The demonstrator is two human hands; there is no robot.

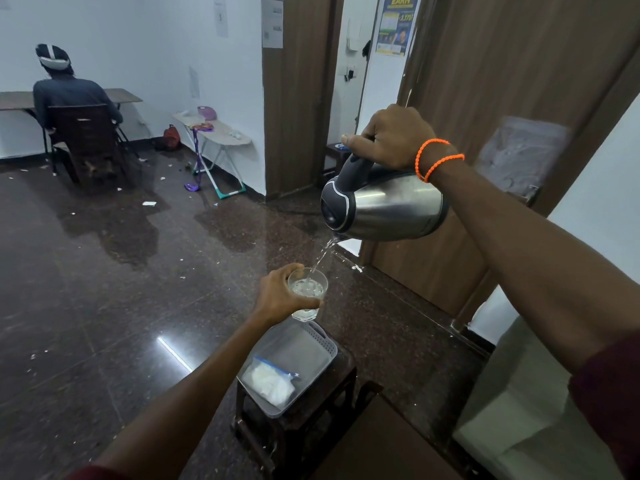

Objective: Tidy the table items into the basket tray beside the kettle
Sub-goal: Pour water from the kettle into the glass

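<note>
My right hand [391, 136] grips the black handle of a steel kettle [388, 209], which is tipped to the left. A thin stream of water runs from its spout into a clear glass [307, 296]. My left hand [280, 296] holds that glass upright in the air, fingers curled round its side. Below the glass a grey basket tray [311, 344] rests on a small dark wooden table [343, 368]. Inside the tray lies a clear zip bag of white powder [270, 379].
The dark polished floor [121, 289] is strewn with paper scraps. A person sits on a chair [86, 140] at the far left. An ironing board [214, 133] stands by the white wall. A brown door [485, 98] and a pale sofa [519, 410] are on the right.
</note>
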